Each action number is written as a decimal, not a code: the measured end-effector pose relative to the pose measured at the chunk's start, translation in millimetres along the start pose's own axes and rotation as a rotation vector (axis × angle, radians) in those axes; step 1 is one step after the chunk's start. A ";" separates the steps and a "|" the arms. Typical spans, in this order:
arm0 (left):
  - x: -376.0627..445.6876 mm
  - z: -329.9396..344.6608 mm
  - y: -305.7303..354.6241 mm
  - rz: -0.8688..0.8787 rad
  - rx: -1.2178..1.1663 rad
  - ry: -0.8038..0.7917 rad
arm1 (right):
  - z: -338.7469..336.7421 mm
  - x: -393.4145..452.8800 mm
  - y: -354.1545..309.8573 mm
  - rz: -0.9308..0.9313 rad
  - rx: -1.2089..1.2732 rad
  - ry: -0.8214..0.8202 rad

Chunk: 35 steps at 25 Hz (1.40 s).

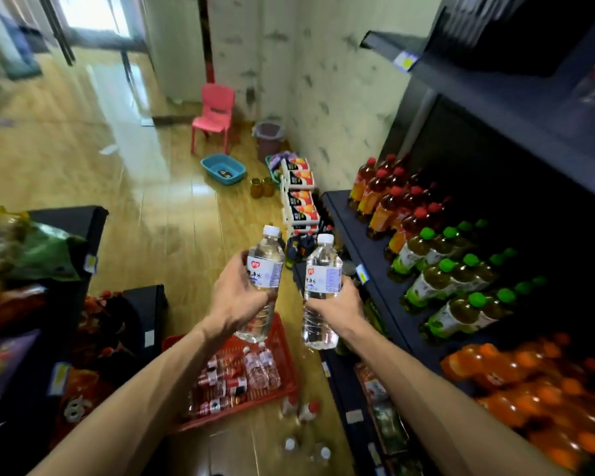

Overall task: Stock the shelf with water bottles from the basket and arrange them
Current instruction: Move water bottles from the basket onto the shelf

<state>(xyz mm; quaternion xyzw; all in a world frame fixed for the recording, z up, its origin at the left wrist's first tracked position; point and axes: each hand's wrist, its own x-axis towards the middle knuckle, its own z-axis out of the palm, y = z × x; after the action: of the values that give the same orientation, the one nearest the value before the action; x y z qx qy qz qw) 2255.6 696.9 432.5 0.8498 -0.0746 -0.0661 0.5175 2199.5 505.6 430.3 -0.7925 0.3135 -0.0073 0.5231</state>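
Two upright water bottles, left bottle [264,283] in left grip [236,297], right bottle [322,290] in right grip [337,305].

At right, the dark shelf [358,235] carries rows of red-capped, green-capped and orange bottles, while the wooden floor [152,187] bears the red basket [285,369] at lower centre.

I see clear glossy plastic water bottles [265,280], a red plastic lattice basket [285,365], glossy wood-look floor [117,166], matt dark shelf [368,249], pink plastic chair [213,111].
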 end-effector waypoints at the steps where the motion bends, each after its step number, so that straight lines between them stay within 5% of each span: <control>1: -1.2 -2.9 17.2 0.025 0.000 0.008 | -12.6 -5.4 -11.3 -0.023 0.012 0.009; 35: -38.9 18.6 388.5 0.563 -0.053 0.058 | -314.0 -121.9 -179.6 -0.329 0.371 0.395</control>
<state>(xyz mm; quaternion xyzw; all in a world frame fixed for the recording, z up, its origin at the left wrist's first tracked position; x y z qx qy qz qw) 2191.3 512.2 771.0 0.7833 -0.2912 0.1024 0.5396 2082.8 354.2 760.7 -0.7070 0.2697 -0.3025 0.5796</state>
